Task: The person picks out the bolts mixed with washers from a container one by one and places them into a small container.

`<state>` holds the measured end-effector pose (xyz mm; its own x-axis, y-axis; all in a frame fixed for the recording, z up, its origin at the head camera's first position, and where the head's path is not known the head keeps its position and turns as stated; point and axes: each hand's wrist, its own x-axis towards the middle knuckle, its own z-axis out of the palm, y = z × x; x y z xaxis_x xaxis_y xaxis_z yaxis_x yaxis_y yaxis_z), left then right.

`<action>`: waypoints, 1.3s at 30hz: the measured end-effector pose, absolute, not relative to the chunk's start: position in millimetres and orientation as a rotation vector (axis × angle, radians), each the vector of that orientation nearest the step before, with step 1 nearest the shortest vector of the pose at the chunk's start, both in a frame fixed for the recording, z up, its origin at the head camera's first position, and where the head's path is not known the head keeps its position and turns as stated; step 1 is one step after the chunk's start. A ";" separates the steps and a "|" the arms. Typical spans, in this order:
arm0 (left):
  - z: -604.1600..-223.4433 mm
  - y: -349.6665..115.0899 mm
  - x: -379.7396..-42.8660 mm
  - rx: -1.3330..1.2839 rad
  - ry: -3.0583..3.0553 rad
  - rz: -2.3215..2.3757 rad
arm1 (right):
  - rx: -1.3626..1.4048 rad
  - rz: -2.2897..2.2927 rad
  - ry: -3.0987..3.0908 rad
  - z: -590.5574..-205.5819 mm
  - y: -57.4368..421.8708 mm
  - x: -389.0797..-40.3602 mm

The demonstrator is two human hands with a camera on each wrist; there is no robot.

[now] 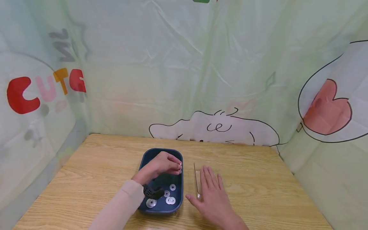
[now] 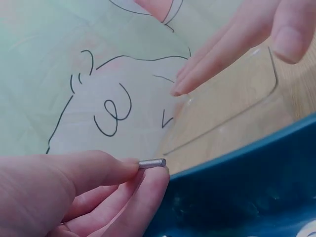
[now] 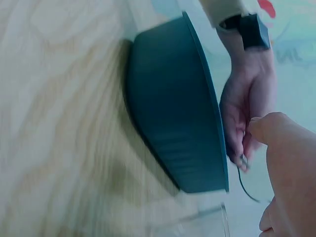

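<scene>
And now a short silver cylindrical metal pin (image 2: 153, 163) is pinched between the thumb and finger of the left hand (image 1: 164, 164), its blunt end left jutting past the thumb tip, by the right rim of a dark blue, round-cornered bin (image 1: 180, 188). Flat, round silver washers (image 1: 172, 187) are seen inside. The right hand (image 1: 214, 201), straight-fingered, is placed at a clear, round-cornered tray (image 2: 232, 94); contact cannot be told.

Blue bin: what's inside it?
Several flat silver washers lie in the near part of the blue bin. The left hand, pinching a metal pin, and the black wrist device cover other parts; anything beneath is hidden.
</scene>
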<state>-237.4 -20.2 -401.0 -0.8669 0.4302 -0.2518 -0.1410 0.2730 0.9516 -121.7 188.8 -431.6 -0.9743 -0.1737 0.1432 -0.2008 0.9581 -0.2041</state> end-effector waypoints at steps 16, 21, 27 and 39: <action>-392.0 1.1 -240.6 0.339 1.985 1.682 | 0.164 0.336 -2.915 -433.4 229.5 -128.6; -389.2 11.2 -239.9 0.344 1.976 1.694 | 0.149 0.306 -2.896 -436.8 235.2 -128.3; -388.5 22.9 -239.9 0.339 1.971 1.699 | 0.114 0.323 -2.904 -440.0 240.1 -128.5; -391.1 46.4 -240.2 0.356 2.001 1.639 | 0.086 0.372 -2.906 -452.4 241.0 -129.8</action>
